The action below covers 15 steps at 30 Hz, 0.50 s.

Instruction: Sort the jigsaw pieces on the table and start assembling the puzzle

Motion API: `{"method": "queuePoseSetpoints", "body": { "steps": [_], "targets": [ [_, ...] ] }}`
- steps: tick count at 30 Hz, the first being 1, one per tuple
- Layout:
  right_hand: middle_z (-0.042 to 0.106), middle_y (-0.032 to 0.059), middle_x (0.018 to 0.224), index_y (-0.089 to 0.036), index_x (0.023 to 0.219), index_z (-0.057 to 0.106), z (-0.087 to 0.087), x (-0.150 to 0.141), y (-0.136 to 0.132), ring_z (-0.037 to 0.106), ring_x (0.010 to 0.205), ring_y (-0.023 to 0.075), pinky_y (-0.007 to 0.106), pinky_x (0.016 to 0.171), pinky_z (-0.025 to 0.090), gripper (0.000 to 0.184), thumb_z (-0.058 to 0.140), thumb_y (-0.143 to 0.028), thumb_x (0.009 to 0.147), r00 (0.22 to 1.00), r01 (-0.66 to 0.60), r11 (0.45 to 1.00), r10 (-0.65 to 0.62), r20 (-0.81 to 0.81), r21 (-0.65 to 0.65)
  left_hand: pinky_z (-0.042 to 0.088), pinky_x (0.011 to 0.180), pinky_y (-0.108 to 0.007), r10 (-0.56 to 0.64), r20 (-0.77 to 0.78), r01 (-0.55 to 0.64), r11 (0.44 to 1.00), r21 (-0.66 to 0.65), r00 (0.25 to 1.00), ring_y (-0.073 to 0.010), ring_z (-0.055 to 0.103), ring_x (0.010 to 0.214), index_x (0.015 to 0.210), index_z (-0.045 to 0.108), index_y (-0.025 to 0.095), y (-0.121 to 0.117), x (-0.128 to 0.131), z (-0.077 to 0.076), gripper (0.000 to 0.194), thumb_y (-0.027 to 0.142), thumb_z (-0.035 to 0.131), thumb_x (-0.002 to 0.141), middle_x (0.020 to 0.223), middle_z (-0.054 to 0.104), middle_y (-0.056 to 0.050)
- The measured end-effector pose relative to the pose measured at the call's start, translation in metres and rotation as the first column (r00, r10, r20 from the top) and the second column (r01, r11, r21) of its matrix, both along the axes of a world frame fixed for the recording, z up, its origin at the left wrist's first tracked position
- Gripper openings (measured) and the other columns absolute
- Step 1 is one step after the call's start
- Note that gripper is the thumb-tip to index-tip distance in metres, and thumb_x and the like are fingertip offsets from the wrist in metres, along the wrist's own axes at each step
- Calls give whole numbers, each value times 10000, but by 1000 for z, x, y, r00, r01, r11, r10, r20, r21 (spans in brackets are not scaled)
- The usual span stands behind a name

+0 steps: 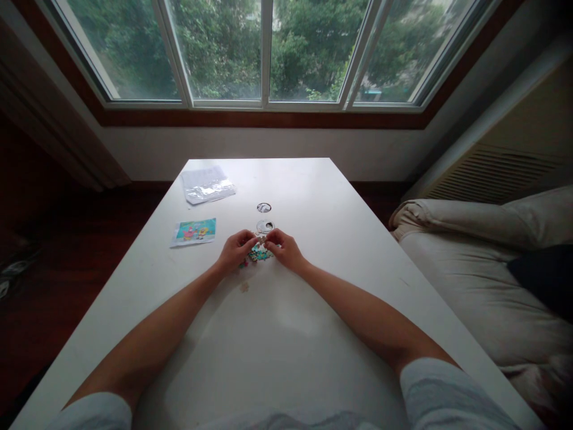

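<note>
My left hand (pixel 236 249) and my right hand (pixel 285 248) meet near the middle of the white table, fingers closed in a pinch. Between their fingertips is a small tan jigsaw puzzle piece (pixel 262 240), partly covered by the fingers. Just below it lies a small heap of colourful puzzle pieces (pixel 259 255), mostly teal with some red. Nearer to me, a single tan piece (pixel 244 287) lies apart from the heap. Beyond my fingertips is a round, clear-looking item (pixel 265 226) with a dark mark, and past that a dark-rimmed disc (pixel 264 208).
A cartoon picture sheet or packet (pixel 195 232) lies left of my hands. Behind it is a clear plastic bag (pixel 208 185) with something pale inside. The white table (pixel 277 346) narrows toward the window wall. A cream sofa (pixel 447 269) stands at the right.
</note>
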State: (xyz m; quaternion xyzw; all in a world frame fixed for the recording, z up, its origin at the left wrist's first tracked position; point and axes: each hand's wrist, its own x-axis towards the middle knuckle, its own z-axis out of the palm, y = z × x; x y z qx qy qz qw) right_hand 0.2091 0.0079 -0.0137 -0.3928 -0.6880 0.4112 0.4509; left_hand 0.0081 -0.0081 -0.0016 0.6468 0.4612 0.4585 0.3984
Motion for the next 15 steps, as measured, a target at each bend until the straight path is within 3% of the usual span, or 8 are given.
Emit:
{"method": "queuePoseSetpoints", "body": {
  "steps": [4, 8, 11, 15],
  "targets": [
    [636, -21, 727, -209, 846, 603, 3, 0, -2, 542, 654, 132, 257, 646, 453, 165, 637, -369, 822, 997, 56, 998, -57, 54, 26, 489, 671, -255, -97, 48, 99, 994, -42, 994, -147, 624, 721, 918, 670, 179, -3, 3, 1, 334, 503, 706, 842, 805, 682, -18],
    [638, -21, 713, -215, 821, 601, 8, 2, -5, 541, 639, 134, 259, 630, 442, 137, 635, -347, 828, 984, 128, 989, -136, 117, 76, 493, 639, -249, -103, 2, 103, 994, -40, 995, -150, 640, 708, 931, 671, 183, -5, 6, 4, 305, 469, 721, 835, 801, 695, -22],
    [650, -15, 731, -214, 827, 604, 9, 2, -5, 547, 645, 135, 261, 632, 439, 123, 627, -335, 836, 983, 126, 987, -137, 120, 96, 494, 623, -241, -74, -44, 74, 997, -15, 996, -152, 648, 718, 927, 662, 189, -6, 5, 5, 259, 430, 709, 845, 819, 704, -21],
    [637, -20, 720, -210, 824, 591, 7, 1, -4, 542, 641, 133, 262, 640, 445, 142, 636, -345, 820, 993, 98, 994, -100, 61, 49, 506, 658, -254, 52, -106, -46, 998, 53, 993, -156, 647, 726, 930, 650, 204, -5, 2, 3, 204, 375, 703, 834, 789, 696, -1]
  ]
}}
